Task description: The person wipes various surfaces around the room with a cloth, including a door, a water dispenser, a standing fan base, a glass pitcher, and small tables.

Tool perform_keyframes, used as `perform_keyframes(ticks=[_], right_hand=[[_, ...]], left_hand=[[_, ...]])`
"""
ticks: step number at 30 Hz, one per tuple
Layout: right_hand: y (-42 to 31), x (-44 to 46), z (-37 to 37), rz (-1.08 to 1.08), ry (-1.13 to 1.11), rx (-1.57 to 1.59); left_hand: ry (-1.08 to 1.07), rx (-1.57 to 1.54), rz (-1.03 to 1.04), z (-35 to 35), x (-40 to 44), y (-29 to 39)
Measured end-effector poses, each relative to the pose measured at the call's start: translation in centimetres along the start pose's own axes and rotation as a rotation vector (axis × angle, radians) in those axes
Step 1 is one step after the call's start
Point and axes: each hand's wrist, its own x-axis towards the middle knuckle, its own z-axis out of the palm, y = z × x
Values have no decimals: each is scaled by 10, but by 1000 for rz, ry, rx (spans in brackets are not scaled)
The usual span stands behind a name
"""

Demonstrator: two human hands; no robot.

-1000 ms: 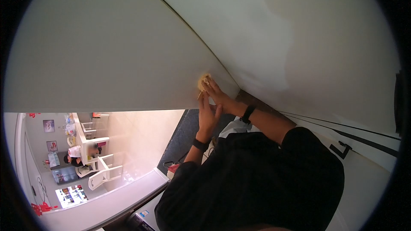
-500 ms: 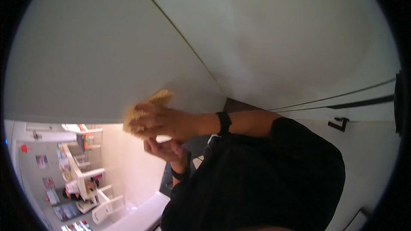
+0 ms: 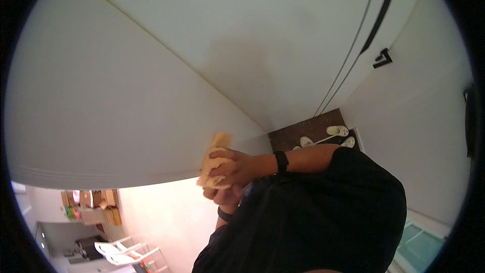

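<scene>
A crumpled yellow cloth (image 3: 211, 164) is up against the pale panel, close to its lower edge. My right hand (image 3: 235, 168) is closed on it, with the fingers curled over its front. Just below, my left hand (image 3: 226, 195) has its fingers bent at the cloth's lower end, partly hidden by the right hand. Each wrist wears a black band. The cloth's upper end sticks out above my right fingers.
The large pale panel (image 3: 111, 106) meets another white surface along a seam. Light shoes (image 3: 337, 131) lie on a dark brown floor (image 3: 295, 134) at right. A black handle (image 3: 383, 58) is on a white door. White chairs (image 3: 121, 253) and boxes (image 3: 108, 199) show beyond the panel.
Both hands and the cloth first moved from the panel's corner to its lower edge, then right and down in view. The view has turned, bringing the shoes into sight.
</scene>
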Motion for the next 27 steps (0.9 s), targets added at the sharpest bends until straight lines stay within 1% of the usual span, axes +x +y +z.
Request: perform_keyframes(ticks=[3, 5, 7, 10, 12, 14, 16, 18, 19, 20, 21, 22, 25, 27], right_hand=[[-13, -21, 5, 128, -47, -125], [-27, -17, 5, 166, -29, -186], [-39, -5, 8, 226, -51, -212], [-42, 43, 7, 122, 20, -265], [-45, 70, 9, 83, 100, -359], [-41, 76, 21, 52, 189, -428], [-33, 61, 40, 28, 291, -481], [-33, 37, 51, 54, 269, -550], [-35, 25, 56, 57, 248, -583], [-38, 10, 59, 62, 227, -615], [-41, -11, 62, 103, 124, -668], [-44, -20, 66, 114, 74, -690], [-55, -51, 80, 189, -87, -731], [-64, -51, 88, 235, -157, -762]], left_hand=[[-116, -102, 22, -6, -1, -12], [-171, -54, 157, -18, -1, -20], [-277, -36, 214, -37, -3, -30], [-240, -152, 175, -47, 33, -17], [-255, -148, 170, -52, 47, -13], [-66, -292, 183, -43, 51, -15], [-101, -246, 246, -47, 50, -24], [-166, -208, 225, -52, 38, -32], [-114, -326, 210, -46, 26, -44], [-125, -344, 133, -46, 12, -48], [-207, -286, 86, -51, 5, -53], [-289, -228, 39, -57, -3, -58], [-383, -265, -201, -66, -38, -74], [-343, -258, -208, -70, -51, -84]])
